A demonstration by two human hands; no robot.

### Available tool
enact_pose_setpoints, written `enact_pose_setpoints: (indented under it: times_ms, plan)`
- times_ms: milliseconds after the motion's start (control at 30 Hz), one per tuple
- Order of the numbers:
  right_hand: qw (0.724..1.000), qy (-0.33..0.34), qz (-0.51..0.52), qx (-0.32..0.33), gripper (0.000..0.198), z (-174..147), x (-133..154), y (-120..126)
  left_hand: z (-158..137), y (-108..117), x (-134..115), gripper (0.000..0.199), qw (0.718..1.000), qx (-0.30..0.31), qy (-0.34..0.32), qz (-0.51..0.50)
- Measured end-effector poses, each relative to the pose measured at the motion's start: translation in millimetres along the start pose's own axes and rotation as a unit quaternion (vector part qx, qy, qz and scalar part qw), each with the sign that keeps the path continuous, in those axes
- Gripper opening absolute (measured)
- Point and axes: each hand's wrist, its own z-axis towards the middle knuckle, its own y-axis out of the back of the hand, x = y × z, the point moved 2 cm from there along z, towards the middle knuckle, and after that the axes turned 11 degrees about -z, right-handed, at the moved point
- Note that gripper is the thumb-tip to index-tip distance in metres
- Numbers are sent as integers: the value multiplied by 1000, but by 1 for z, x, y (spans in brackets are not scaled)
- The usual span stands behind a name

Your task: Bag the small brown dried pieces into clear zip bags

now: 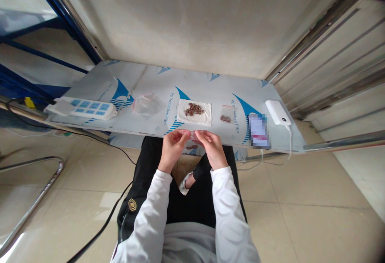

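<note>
Through my head camera I have both hands in view, reaching forward from white sleeves [155, 203] over the lap. The left hand [173, 149] is nearly closed, thumb and fingertips pinching one side of a small clear bag [191, 147]. The right hand [212, 148] mirrors it, pinching the opposite side, so the two stand close together with the bag between them. I make out some brown pieces low in this bag, which is held up at the near edge of the tabletop [132, 76]; whether its mouth is open I cannot tell.

Just beyond the hands I see a white sheet [181, 115] lying flat, with a loose brown pile [193, 110] on its middle. To the right of the sheet, and apart from it, lies a filled bag [227, 110], its brown contents gathered at the end nearer me and a reddish strip across the far end. Left of the sheet I have some loose bags [146, 104], clear and overlapping. Farther left is a power strip [90, 108]. Over on the right lie a phone [258, 130], its screen blurred, and a white box [277, 112] with a cable [290, 142] running down from it.
</note>
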Motion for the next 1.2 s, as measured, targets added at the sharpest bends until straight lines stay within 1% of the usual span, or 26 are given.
enact_pose_setpoints:
  times_ms: [100,200,333,467,567,667,767,867,933,1033,1200]
  plan:
    - [999,-11,11,-33,28,0,-3,2,1,2,2,25,1000,-1,-4,4]
    - [999,-2,1,-37,27,0,-5,3,1,2,2,27,1000,1,9,5]
    - [999,13,-19,-46,26,0,-5,4,0,1,0,28,999,19,31,1]
    - [998,17,-23,-49,25,1,-6,4,0,3,0,27,999,20,21,14]
    - [998,18,-21,-50,25,1,-6,2,1,3,3,27,999,5,-1,38]
    - [999,16,-24,-46,26,1,-5,0,1,1,4,27,999,-20,-19,42]
    - [999,19,-27,-42,28,1,-5,0,0,-2,1,28,999,-30,6,14]
    - [999,23,-33,-32,29,1,-5,0,-2,-5,-4,27,999,-10,37,-1]
    - [999,22,-35,-24,29,1,-4,0,-2,-5,-4,26,999,9,41,-10]
    - [999,17,-39,-20,28,1,-2,-1,-3,-3,-2,26,999,15,33,-16]
    - [999,14,-29,3,27,0,-3,-2,-3,1,2,25,1000,-8,8,8]
